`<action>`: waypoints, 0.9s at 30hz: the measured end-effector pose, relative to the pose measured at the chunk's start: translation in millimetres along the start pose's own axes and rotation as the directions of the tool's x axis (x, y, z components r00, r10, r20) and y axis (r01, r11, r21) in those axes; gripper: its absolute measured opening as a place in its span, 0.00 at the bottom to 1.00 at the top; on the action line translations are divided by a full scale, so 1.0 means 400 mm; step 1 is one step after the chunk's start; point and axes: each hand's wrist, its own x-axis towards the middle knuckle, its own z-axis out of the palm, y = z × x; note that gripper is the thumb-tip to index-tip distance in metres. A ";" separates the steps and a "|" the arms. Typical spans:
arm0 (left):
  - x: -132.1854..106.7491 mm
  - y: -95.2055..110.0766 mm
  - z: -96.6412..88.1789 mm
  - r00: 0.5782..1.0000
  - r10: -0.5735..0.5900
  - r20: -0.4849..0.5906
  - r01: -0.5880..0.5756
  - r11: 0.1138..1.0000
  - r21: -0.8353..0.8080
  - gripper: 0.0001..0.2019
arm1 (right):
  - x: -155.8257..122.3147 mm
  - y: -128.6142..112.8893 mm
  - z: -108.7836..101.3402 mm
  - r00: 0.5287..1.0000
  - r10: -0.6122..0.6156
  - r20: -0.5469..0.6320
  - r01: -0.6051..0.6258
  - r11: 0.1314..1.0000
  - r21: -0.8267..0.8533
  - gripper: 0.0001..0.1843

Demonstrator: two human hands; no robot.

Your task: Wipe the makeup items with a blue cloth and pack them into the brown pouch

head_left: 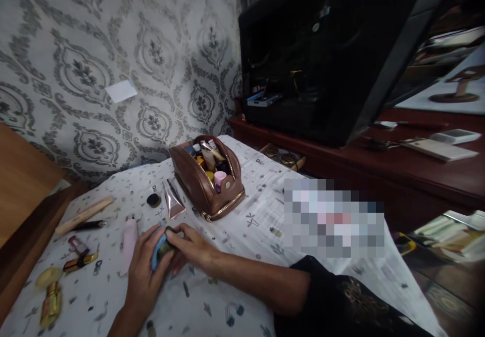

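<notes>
Both my hands meet low on a table covered by a white patterned cloth. My left hand curls around a small blue and dark object. My right hand pinches the same object from the right. A brown leather pouch stands open just beyond my hands, packed with several cosmetic items. A pink tube lies against the pouch's left side. A pale pink bottle lies beside my left hand.
At left lie a wooden stick, a black pen, a small dark round jar and gold cosmetic pieces. A black television stands on a dark red cabinet at right. Patterned wallpaper is behind.
</notes>
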 end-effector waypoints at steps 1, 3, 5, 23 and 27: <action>-0.001 -0.002 0.005 1.000 0.002 0.000 -0.002 1.000 0.024 0.22 | 0.000 -0.002 0.002 1.000 -0.001 -0.028 0.001 1.000 -0.011 0.38; -0.001 -0.006 0.010 1.000 -0.021 -0.003 0.021 0.999 0.049 0.25 | -0.004 -0.009 0.005 1.000 0.011 -0.028 -0.011 1.000 -0.028 0.36; -0.002 -0.010 0.007 0.999 -0.047 0.015 0.046 0.998 0.032 0.24 | -0.009 -0.020 0.006 0.999 0.033 0.031 -0.032 0.999 -0.032 0.35; 0.020 -0.025 -0.010 0.903 -0.394 0.172 0.427 0.866 -0.259 0.27 | 0.019 -0.005 -0.014 0.965 -0.255 -0.061 0.255 0.967 -0.012 0.34; 0.036 -0.018 -0.014 0.862 -0.444 0.243 0.506 0.771 -0.386 0.28 | 0.018 -0.016 -0.022 0.922 -0.388 -0.009 0.382 0.912 -0.146 0.29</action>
